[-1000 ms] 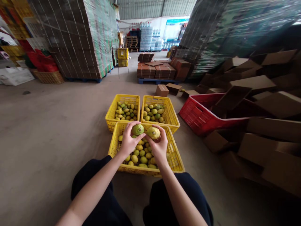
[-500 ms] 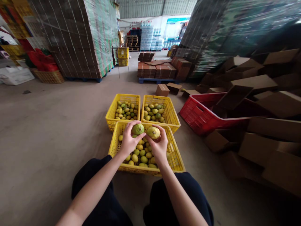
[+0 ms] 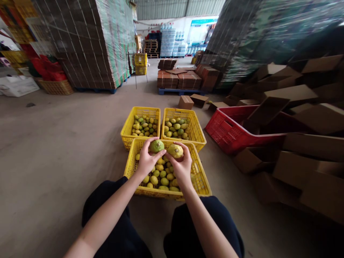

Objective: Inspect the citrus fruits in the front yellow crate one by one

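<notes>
My left hand is closed around a green lemon, thumb below and fingers over the top. Beside it, my right hand grips a yellow lemon in the same way. Both fruits are held side by side, stem ends facing me, with my thumb tips close together. Beneath them stands the near yellow crate, holding many green and yellow lemons; my hands and wrists hide part of its contents.
Two more yellow crates of lemons, a left one and a right one, stand just beyond. A red crate and heaped cardboard boxes are to the right. Tall wrapped pallet stacks and flattened cartons stand farther back.
The green lemon in my left hand has shifted slightly left and up, and its stem end has turned a little. My right hand and the yellow lemon stay almost still.
</notes>
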A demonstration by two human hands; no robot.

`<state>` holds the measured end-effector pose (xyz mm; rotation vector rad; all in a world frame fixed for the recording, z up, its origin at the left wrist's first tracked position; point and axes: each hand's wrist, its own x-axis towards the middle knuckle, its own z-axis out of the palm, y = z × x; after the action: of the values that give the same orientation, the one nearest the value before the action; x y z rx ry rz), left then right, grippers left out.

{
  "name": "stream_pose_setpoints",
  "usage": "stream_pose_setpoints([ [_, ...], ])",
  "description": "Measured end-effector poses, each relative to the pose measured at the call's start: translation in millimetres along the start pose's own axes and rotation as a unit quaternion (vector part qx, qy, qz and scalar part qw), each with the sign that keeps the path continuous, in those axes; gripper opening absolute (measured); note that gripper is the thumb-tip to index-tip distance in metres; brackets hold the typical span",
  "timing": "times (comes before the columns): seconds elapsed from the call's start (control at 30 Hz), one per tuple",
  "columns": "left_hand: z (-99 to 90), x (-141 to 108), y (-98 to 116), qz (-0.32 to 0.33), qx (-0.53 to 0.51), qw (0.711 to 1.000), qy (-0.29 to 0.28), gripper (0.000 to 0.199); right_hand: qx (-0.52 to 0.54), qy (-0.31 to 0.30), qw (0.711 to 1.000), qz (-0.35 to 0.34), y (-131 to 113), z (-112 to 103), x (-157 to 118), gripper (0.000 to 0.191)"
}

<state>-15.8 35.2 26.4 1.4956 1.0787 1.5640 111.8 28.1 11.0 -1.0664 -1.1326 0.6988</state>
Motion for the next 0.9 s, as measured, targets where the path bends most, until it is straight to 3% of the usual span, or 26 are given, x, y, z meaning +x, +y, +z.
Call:
stream_pose_setpoints([
  [0.57, 0.1, 2.6, 1.0, -0.047, -0.033, 0.998, 0.021, 0.041, 0.017, -0.002, 1.000, 0.023, 1.4, -0.4, 1.0, 0.042],
  [0.7, 1.7, 3.8, 0.1, -0.148, -0.111, 0.982, 0.029, 0.036, 0.067, -0.010, 0.993, 0.101, -2.8, 0.1, -0.5, 0.038],
  [0.9, -0.7, 8.1, 0.9, -0.305, -0.220, 0.925, 0.046, 0.032, 0.202, -0.084, 0.945, 0.244, -9.5, 2.9, -2.8, 0.037],
])
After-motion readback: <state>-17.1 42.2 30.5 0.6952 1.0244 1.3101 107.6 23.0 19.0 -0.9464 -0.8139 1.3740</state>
